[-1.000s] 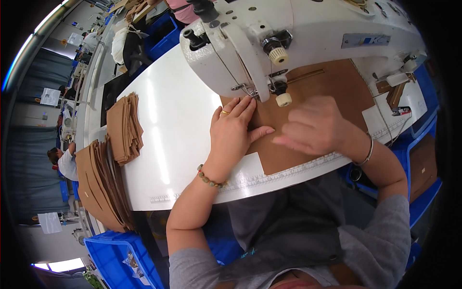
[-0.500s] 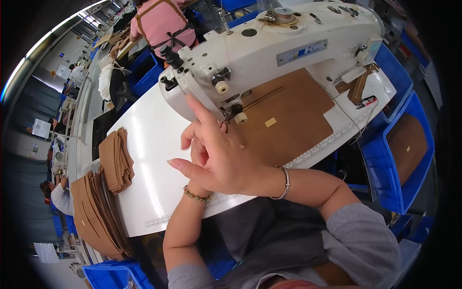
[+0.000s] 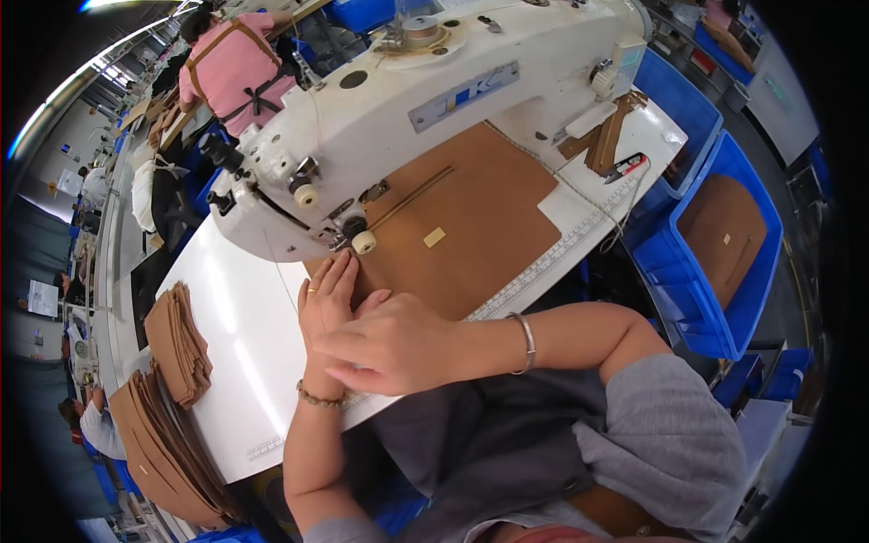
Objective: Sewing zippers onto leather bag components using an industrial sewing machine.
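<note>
Brown panel point(image 3: 471, 226) lies flat on the white desk point(image 3: 235, 353) under the sewing machine point(image 3: 416, 100) arm, its left edge at the presser foot point(image 3: 348, 237). Left hand point(image 3: 328, 303) is flat, fingers together, pressing that edge just beside the foot. Right hand point(image 3: 394, 348) crosses over it, fingers loosely curled, gripping nothing; can't tell whether it touches the panel. Judgement: panel looks like thin leather or faux leather, light, pliable but holds its shape, likely slides easily on the smooth top. Best handled by flat palm pressure near the seam line, or pinched at the near edge along the ruler strip point(image 3: 552, 258). Stacks of similar brown pieces point(image 3: 181, 348) sit at the desk's left edge; blue bins point(image 3: 715, 244) off the right edge.
</note>
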`<action>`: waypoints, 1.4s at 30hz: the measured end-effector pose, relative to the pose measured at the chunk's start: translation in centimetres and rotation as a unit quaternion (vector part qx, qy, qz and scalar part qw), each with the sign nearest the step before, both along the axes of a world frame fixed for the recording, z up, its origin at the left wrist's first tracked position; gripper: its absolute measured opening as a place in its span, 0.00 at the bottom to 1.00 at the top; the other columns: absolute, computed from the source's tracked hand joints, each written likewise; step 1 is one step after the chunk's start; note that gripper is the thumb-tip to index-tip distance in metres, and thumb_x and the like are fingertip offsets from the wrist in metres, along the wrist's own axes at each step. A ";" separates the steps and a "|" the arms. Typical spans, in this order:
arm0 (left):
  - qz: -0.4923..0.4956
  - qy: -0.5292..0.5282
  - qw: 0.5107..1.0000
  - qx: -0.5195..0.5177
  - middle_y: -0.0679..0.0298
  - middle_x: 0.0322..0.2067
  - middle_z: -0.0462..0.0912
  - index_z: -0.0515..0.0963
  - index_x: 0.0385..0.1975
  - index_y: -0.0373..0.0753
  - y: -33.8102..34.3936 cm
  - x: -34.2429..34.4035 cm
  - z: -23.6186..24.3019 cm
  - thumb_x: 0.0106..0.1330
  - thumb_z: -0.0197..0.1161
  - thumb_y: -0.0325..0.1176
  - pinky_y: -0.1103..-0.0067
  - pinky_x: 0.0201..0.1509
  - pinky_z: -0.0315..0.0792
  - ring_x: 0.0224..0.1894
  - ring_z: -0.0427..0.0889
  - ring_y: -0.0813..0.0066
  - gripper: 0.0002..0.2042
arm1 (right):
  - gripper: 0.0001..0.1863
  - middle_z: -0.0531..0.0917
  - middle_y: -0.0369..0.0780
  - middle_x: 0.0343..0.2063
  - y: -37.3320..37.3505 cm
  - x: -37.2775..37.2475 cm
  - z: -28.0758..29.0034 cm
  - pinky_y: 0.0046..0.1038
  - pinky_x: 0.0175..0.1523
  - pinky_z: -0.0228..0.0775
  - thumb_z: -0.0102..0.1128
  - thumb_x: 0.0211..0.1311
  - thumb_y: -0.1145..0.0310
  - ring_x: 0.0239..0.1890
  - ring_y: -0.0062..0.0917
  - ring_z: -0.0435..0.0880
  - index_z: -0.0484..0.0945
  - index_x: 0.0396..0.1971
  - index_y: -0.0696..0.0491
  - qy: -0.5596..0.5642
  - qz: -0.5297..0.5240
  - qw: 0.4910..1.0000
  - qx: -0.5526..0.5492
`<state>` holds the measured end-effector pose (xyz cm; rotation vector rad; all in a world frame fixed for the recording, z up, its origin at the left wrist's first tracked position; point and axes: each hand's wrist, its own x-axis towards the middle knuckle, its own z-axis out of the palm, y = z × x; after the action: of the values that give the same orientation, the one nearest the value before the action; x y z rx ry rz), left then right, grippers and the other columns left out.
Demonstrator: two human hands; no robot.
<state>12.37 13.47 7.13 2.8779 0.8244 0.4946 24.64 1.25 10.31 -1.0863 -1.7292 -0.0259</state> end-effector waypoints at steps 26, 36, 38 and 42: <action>-0.184 0.040 0.981 0.043 0.59 0.62 0.83 0.84 0.56 0.38 -13.1 -6.3 1.5 0.65 0.60 0.32 0.64 0.65 0.77 0.65 0.81 0.60 0.19 | 0.17 0.85 0.34 0.40 -21.7 30.5 -1.9 0.23 0.45 0.74 0.52 0.83 0.64 0.36 0.19 0.78 0.81 0.58 0.60 0.079 -0.537 0.830 -0.131; -0.147 -0.011 0.989 0.019 0.61 0.66 0.79 0.80 0.63 0.43 -13.2 -6.3 0.0 0.61 0.69 0.34 0.61 0.70 0.72 0.69 0.76 0.58 0.27 | 0.35 0.74 0.32 0.21 -0.3 10.0 5.2 0.27 0.23 0.65 0.74 0.60 0.55 0.18 0.23 0.72 0.77 0.68 0.48 -0.296 -0.121 0.942 0.097; -0.126 0.001 0.992 0.001 0.61 0.70 0.75 0.77 0.67 0.45 -12.9 -6.2 -0.1 0.57 0.71 0.36 0.58 0.73 0.68 0.72 0.73 0.57 0.32 | 0.35 0.72 0.31 0.20 0.5 9.1 3.3 0.27 0.23 0.64 0.73 0.61 0.55 0.17 0.21 0.71 0.77 0.68 0.47 -0.350 -0.147 0.920 0.093; -0.116 -0.015 0.993 0.013 0.61 0.71 0.73 0.75 0.69 0.45 -12.2 -5.7 -1.2 0.55 0.72 0.36 0.56 0.74 0.66 0.73 0.71 0.57 0.35 | 0.33 0.67 0.29 0.19 0.9 8.5 -1.1 0.25 0.21 0.60 0.70 0.63 0.55 0.16 0.17 0.67 0.78 0.68 0.46 -0.422 -0.112 0.899 0.037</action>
<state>6.64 1.26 5.92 2.9294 0.4728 0.5235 33.10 2.16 9.19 -1.3138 -2.3105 -0.8082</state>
